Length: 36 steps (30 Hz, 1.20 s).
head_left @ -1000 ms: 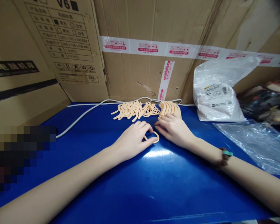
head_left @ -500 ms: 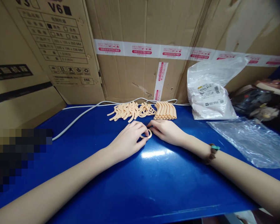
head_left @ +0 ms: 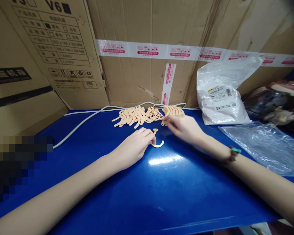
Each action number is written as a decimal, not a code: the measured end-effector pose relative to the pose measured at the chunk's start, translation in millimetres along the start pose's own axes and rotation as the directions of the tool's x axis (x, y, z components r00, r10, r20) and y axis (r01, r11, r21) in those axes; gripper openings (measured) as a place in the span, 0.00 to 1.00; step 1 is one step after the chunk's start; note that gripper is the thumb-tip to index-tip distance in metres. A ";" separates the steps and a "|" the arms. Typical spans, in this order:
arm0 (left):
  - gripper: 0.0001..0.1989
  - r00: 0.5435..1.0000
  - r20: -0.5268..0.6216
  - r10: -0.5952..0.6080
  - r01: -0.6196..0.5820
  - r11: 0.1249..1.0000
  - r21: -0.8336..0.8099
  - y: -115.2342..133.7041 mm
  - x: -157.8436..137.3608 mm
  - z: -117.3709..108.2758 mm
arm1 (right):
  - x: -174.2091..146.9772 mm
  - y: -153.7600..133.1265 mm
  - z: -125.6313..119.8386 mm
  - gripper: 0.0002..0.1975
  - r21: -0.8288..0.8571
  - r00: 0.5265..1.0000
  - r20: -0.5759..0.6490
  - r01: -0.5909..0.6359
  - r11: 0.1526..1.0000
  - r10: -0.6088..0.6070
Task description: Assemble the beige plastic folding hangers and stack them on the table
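On my feed the white cable (head_left: pixel 80 126) runs well to the left of the left fingers. A jumbled pile of wavy cream strips (head_left: pixel 131 117) lies just beyond the left hand (head_left: pixel 137 141), whose fingers curl down onto a curved cream piece (head_left: pixel 159 145) on the blue bench (head_left: pixel 161 199). Its hooked end now shows free to the right of those fingers; a moment ago it sat tucked between fingers and thumb. The thumb has gone from sight, so I can't tell whether they pinch the piece or only press it. A small flat end (head_left: pixel 155 130) shows just past the fingertips, perhaps part of it. Beyond that lies a tangle of curled pieces (head_left: pixel 153 115). The right hand (head_left: pixel 186 127) has drawn away to the neat row of curved strips (head_left: pixel 173 110), leaving, I judge, the left alone to steady the piece. Its fingers bunch at the row's near left edge; I can't say whether they grasp a strip. Well right of them stands a white plastic bag (head_left: pixel 222 104), a clear plastic sheet (head_left: pixel 264 145) before it.
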<state>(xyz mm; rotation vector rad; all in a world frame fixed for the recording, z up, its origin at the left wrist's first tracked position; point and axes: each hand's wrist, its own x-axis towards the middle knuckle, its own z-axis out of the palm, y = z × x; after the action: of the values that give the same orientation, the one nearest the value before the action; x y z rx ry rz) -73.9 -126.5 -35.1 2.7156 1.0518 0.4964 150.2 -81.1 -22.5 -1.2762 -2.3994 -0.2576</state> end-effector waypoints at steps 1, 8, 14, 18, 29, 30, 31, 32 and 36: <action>0.12 1.000 -0.001 0.003 -0.003 1.000 0.001 0.2 -0.1 -0.6 | 1.2 8.8 -3.2 0.13 -0.018 0.995 -0.056 -0.089 0.996 0.088; 0.09 0.998 -0.044 -0.035 0.034 0.999 -0.007 2.3 -0.3 -2.8 | 0.9 78.7 -0.2 0.16 0.186 0.855 -0.082 -0.492 0.851 0.512; 0.09 0.998 -0.042 -0.041 0.041 0.999 -0.008 3.8 -2.0 -3.4 | 0.5 89.6 22.0 0.29 0.243 0.805 0.003 -0.575 0.781 0.593; 0.08 0.998 -0.048 -0.037 0.037 0.999 -0.001 3.4 -1.1 -3.2 | 3.0 80.8 22.1 0.29 0.237 0.792 0.010 -0.595 0.768 0.610; 0.08 0.998 -0.046 -0.035 0.035 0.999 0.000 2.2 -1.1 -1.8 | 3.9 77.4 20.0 0.27 0.267 0.793 0.018 -0.591 0.761 0.609; 0.08 0.998 -0.045 -0.038 0.038 0.999 -0.001 2.4 -1.2 -2.0 | 3.9 77.1 19.8 0.26 0.267 0.791 0.019 -0.593 0.760 0.611; 0.08 0.998 -0.044 -0.040 0.040 0.999 -0.002 2.5 -1.2 -2.1 | 3.9 76.8 19.6 0.26 0.266 0.790 0.020 -0.595 0.758 0.613; 0.08 0.998 -0.043 -0.042 0.042 0.999 -0.002 2.5 -1.1 -2.2 | 4.0 76.4 19.4 0.26 0.266 0.789 0.022 -0.596 0.757 0.614; 0.08 0.998 -0.039 -0.041 0.041 0.999 0.005 2.0 -0.4 -2.1 | 4.1 75.7 19.4 0.25 0.270 0.787 0.022 -0.598 0.754 0.616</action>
<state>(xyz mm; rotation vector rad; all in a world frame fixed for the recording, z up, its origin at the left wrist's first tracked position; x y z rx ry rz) -73.6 -128.2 -32.6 2.6933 1.1179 0.5426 205.5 -28.6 -40.4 -1.7875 -1.7474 0.2066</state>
